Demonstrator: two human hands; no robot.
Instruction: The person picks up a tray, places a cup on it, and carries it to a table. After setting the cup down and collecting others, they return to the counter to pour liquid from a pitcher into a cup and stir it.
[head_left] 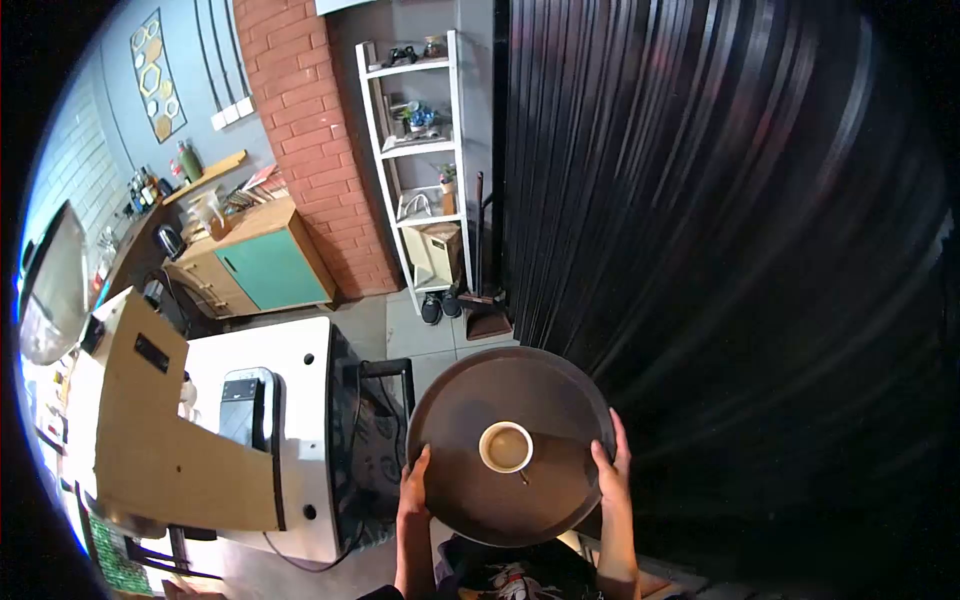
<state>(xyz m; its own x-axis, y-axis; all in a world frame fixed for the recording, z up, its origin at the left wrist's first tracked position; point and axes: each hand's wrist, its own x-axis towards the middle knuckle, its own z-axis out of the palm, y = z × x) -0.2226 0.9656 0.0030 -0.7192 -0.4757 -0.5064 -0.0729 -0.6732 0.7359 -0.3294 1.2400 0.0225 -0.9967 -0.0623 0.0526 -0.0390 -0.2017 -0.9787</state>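
A round dark brown serving tray (pixel 490 385) is held level in front of my body, one hand at each side. My left hand (pixel 414 485) grips its left rim, thumb on top and the other fingers mostly hidden beneath. At the opposite rim, my right hand (pixel 614 465) has its thumb over the edge and its fingers along the outside. Near the tray's middle stands a white cup (pixel 506 447) filled with a milky light brown drink. A small dark mark, perhaps the cup's handle or a spoon, shows just below it.
On the left are a white-topped counter (pixel 305 400) and a beige machine (pixel 170 430). Ahead stand a white ladder shelf (pixel 455 130), shoes (pixel 431 308), a dustpan (pixel 488 322) and a cabinet with a green door (pixel 270 268). A black pleated curtain (pixel 720 250) covers the right side.
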